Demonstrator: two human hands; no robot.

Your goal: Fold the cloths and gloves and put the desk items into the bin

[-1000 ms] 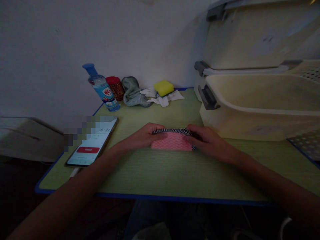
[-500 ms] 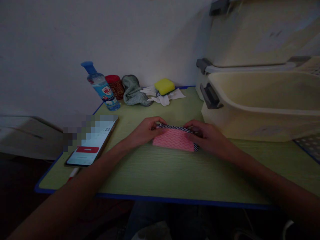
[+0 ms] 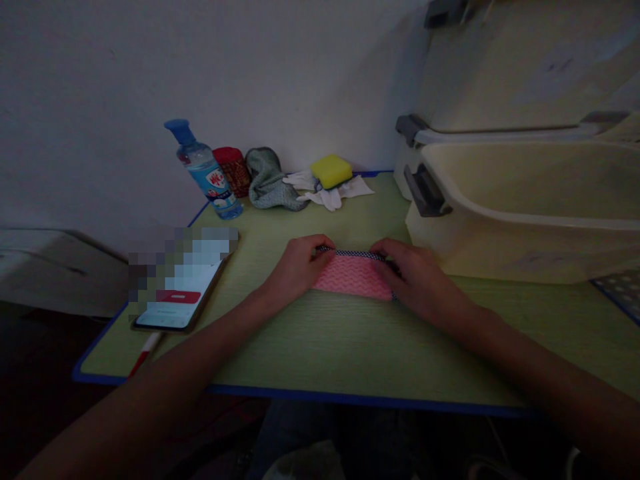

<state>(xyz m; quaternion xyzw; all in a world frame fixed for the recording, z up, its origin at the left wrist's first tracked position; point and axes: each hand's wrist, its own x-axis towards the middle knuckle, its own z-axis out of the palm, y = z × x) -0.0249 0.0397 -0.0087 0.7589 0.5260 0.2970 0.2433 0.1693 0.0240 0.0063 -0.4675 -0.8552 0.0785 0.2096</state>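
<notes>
A folded pink cloth (image 3: 353, 277) with a black-and-white checked layer along its far edge lies flat in the middle of the green table (image 3: 320, 353). My left hand (image 3: 300, 263) rests on its left end, fingers curled over the edge and pinching it. My right hand (image 3: 415, 277) covers its right end, fingers bent down and gripping that edge. Both forearms reach in from the near side.
A phone (image 3: 183, 290) with a lit screen lies at the left. Along the far wall stand a water bottle (image 3: 205, 170), a red jar (image 3: 231, 170), a grey-green rag (image 3: 267, 180) and a yellow sponge (image 3: 330, 171) on white cloth. Stacked cream plastic bins (image 3: 525, 207) fill the right.
The cloth lies flatter now, with less of the checked layer showing. Both hands stay on its ends, shifted only slightly. The view has drifted a little.
</notes>
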